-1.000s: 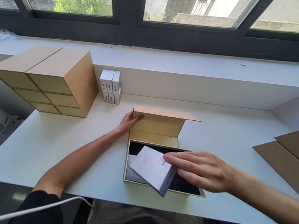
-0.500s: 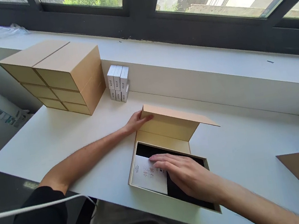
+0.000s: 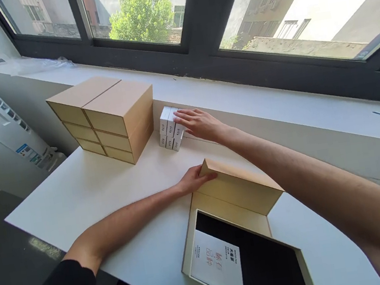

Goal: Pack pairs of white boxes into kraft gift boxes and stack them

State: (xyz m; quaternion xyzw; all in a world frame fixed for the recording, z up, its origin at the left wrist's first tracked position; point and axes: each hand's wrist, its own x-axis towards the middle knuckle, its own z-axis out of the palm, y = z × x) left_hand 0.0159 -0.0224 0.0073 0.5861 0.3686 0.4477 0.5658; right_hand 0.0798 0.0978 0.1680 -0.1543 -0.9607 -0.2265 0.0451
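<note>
The open box's [image 3: 245,253] tan lid [image 3: 242,184] is pinched in the left hand [image 3: 195,179]. The right hand [image 3: 199,123], outstretched and palm-down, is laid over glossy white cartons [image 3: 170,129], grip unclear.

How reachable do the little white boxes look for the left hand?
Yes, probably: bare tabletop lies between, though the left hand is gripping the lid and the right hand is at the white boxes.
</note>
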